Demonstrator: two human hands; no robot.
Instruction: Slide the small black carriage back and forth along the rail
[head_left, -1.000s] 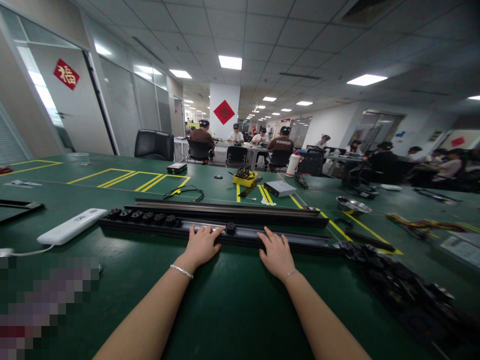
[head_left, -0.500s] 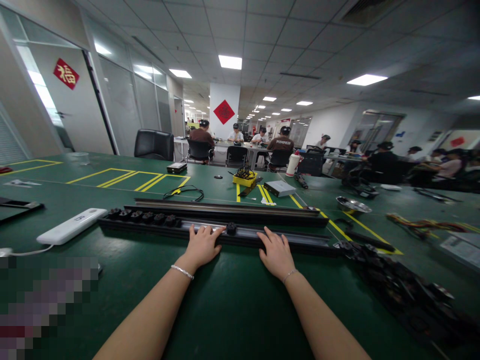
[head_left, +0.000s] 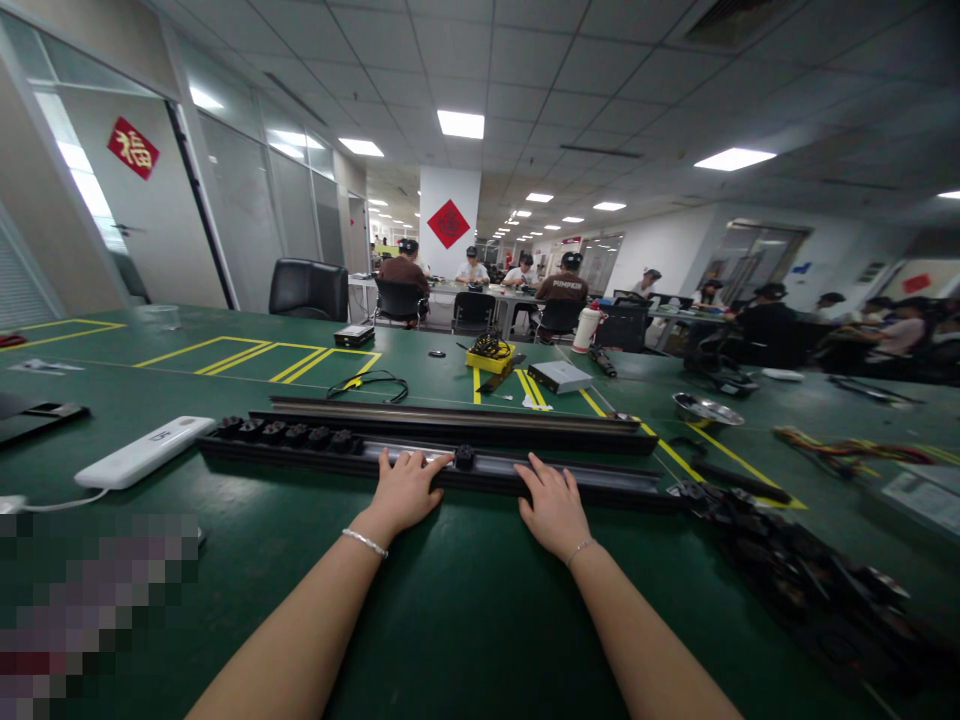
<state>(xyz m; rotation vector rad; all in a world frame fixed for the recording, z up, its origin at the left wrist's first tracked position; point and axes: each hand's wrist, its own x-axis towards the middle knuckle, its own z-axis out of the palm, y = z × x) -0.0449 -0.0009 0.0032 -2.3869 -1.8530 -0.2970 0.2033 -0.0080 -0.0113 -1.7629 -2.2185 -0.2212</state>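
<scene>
Left grip (head_left: 405,492) loosely spread, fingertips on the long black channel-shaped rail (head_left: 480,480); right grip (head_left: 555,505) also spread, fingers on same rail, nothing pinched; small black block (head_left: 464,457) sits in the channel between them, just beside left index fingertip, so left hand nearer; rail's long axis runs left-right, across both forearms; row of black blocks (head_left: 275,433) at its left end; second dark rail (head_left: 450,422) just behind, on green surface (head_left: 450,620).

"What's worn by the left hand (head_left: 405,493) and right hand (head_left: 555,508)?"
"A silvery, banded bracelet (head_left: 365,543) at the left wrist, a thinner bracelet (head_left: 579,549) at the right."
"And the forearms (head_left: 300,620)?"
"Bare."
</scene>
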